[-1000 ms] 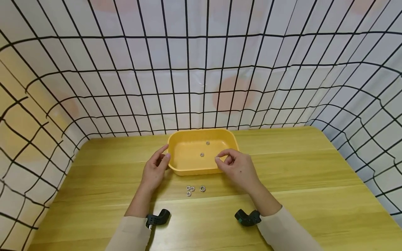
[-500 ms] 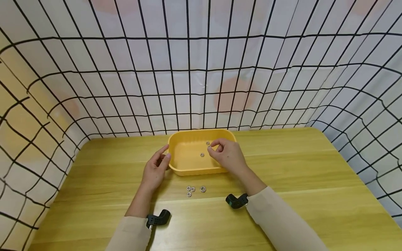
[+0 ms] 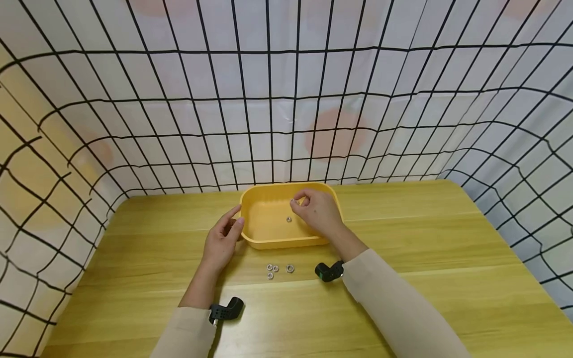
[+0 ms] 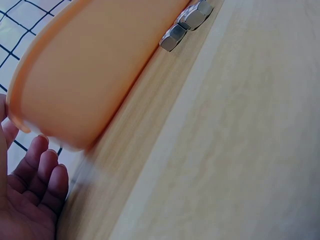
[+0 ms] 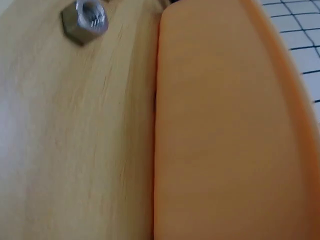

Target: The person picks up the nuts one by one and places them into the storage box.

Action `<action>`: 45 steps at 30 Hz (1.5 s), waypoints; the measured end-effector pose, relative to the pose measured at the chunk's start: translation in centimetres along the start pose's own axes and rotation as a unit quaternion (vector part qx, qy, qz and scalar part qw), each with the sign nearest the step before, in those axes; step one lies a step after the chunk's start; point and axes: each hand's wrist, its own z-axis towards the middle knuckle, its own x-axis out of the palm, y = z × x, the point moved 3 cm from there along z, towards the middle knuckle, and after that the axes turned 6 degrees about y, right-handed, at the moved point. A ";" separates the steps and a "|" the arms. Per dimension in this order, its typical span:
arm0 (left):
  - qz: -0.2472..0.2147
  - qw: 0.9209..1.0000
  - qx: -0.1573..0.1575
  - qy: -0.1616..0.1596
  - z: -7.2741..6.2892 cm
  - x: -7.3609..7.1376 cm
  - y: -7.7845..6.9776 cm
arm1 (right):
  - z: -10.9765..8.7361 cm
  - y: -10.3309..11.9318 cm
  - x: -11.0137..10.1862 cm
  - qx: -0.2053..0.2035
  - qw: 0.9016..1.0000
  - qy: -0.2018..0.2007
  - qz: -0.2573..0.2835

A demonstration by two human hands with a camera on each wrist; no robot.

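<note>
My left hand (image 3: 221,242) rests relaxed against the yellow rectangular plastic tray (image 3: 282,244), likely light, slide-prone; four silver metal hex nuts (image 3: 275,268) sit in front. Right hand (image 3: 318,211) appears to pinch another nut (image 3: 293,201) over the tray: probably hard, slick; take opposite flats.

Tray (image 3: 268,244) on table (image 3: 412,248), nut (image 3: 288,219) inside — four nuts (image 3: 275,268) before it, mesh (image 3: 293,133) behind
</note>
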 end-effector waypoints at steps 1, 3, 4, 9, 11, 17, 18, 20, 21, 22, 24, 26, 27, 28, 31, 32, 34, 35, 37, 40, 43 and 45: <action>-0.002 1.000 0.001 0.001 0.0 0.0 0.0 | 0.3 -0.1 0.0 -0.003 1.000 0.000 -0.006; -0.005 1.000 0.002 0.001 0.0 0.0 -0.1 | 0.8 -0.3 0.1 -0.010 1.000 -0.003 -0.011; -0.008 1.000 0.002 0.001 0.1 0.0 -0.1 | 1.1 -0.4 0.1 -0.011 1.000 -0.004 -0.011; -0.008 1.000 0.002 0.000 0.1 0.0 -0.2 | 2.0 -1.1 0.5 0.004 1.000 0.009 0.014; -0.007 1.000 0.002 0.002 0.1 0.1 -0.2 | 2.2 -1.4 0.7 0.016 1.000 0.015 0.023; -0.009 1.000 0.004 0.004 0.0 0.0 -0.3 | 2.5 -1.7 1.1 0.031 0.999 0.028 0.002; -0.011 1.000 0.002 0.004 0.0 0.0 -0.3 | 2.6 -1.8 1.2 0.033 0.999 0.032 -0.004; -0.014 1.000 0.000 0.006 0.0 0.0 -0.2 | 2.6 -1.9 1.4 0.040 0.998 0.042 -0.014; -0.016 1.000 -0.001 0.006 -0.1 0.0 -0.2 | 2.6 -1.9 1.5 0.046 0.998 0.047 -0.019; -0.016 1.000 -0.003 0.006 -0.1 0.1 -0.1 | 2.6 -1.9 1.5 0.051 0.997 0.052 -0.023; -0.015 1.000 -0.003 0.007 -0.1 0.1 -0.1 | 2.6 -1.9 1.7 0.057 0.996 0.059 -0.031; -0.013 1.000 -0.004 0.006 -0.2 0.1 -0.2 | 2.6 -1.9 1.7 0.062 0.996 0.063 -0.033; -0.012 1.000 -0.004 0.006 -0.2 0.1 -0.2 | 2.6 -1.9 1.7 0.063 0.995 0.064 -0.034; -0.011 1.000 -0.005 0.007 -0.2 0.1 -0.2 | 2.6 -1.9 1.7 0.063 0.995 0.064 -0.034; -0.012 1.000 -0.004 0.005 -0.2 0.1 -0.2 | 2.6 -1.8 1.7 0.059 0.996 0.064 -0.035; -0.011 1.000 -0.004 0.004 -0.2 0.1 -0.2 | 2.6 -1.8 1.7 0.057 0.996 0.064 -0.034; -0.011 1.000 -0.003 0.004 -0.2 0.0 -0.2 | 2.6 -1.8 1.7 0.052 0.996 0.064 -0.029; -0.012 1.000 -0.003 0.003 -0.2 0.0 -0.2 | 2.6 -1.8 1.7 0.050 0.996 0.063 -0.026; -0.013 1.000 -0.003 0.003 -0.2 0.0 -0.2 | 2.6 -1.8 1.7 0.048 0.997 0.061 -0.016; -0.012 1.000 -0.003 0.002 -0.2 0.0 -0.2 | 2.6 -1.8 1.7 0.048 0.997 0.057 -0.001; -0.013 1.000 -0.004 0.002 -0.1 0.0 -0.1 | 2.6 -1.6 1.7 0.044 0.998 0.049 0.011; -0.011 1.000 -0.004 0.003 -0.1 0.0 -0.1 | 2.5 -1.4 1.5 0.037 0.998 0.040 0.014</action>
